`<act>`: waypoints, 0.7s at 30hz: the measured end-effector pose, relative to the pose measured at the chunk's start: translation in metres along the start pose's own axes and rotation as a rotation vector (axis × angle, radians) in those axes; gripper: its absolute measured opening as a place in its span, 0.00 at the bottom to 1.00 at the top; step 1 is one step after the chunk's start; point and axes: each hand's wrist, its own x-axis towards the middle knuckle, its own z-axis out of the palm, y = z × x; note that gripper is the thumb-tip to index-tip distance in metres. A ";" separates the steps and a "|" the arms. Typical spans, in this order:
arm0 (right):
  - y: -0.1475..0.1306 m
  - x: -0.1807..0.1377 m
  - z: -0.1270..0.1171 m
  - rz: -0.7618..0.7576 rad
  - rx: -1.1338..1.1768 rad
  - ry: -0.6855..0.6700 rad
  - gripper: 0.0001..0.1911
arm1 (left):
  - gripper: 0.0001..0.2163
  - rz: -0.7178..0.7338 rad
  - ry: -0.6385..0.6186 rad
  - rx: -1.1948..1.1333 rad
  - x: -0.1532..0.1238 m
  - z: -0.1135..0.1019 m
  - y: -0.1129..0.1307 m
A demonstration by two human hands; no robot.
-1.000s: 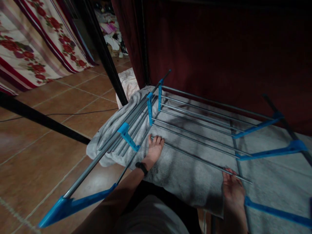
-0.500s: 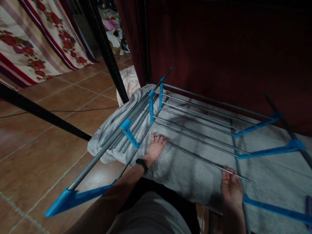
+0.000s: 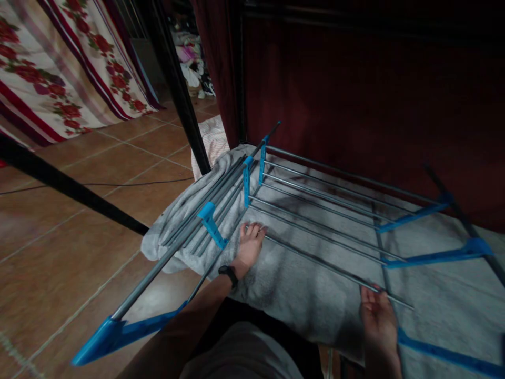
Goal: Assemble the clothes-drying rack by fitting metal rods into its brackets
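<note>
A drying rack (image 3: 323, 210) with grey metal rods and blue plastic joints stands in front of me, and a grey towel (image 3: 303, 289) lies spread beneath its rods. My left hand (image 3: 249, 246), a black watch on its wrist, rests on the towel with its fingers curled over the left end of the nearest rod (image 3: 315, 260). Further right, my right hand (image 3: 376, 316) lies along the towel's front edge. Its fingertips hook onto the same rod near its right end.
A folded rack wing (image 3: 177, 247) slants down to the left, ending in a blue corner (image 3: 98, 339). Black frame poles (image 3: 181, 100) cross the tiled floor (image 3: 79, 221). A floral curtain (image 3: 51, 68) hangs at the left, a dark red cloth wall (image 3: 355, 95) behind the rack.
My left fingers have gone from lying flat to curling over the rod. My right hand stays at the rod's right end. The view has shifted slightly.
</note>
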 end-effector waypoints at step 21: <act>0.012 -0.013 0.022 -0.027 0.049 0.111 0.16 | 0.11 -1.099 0.361 -1.528 0.031 -0.028 0.010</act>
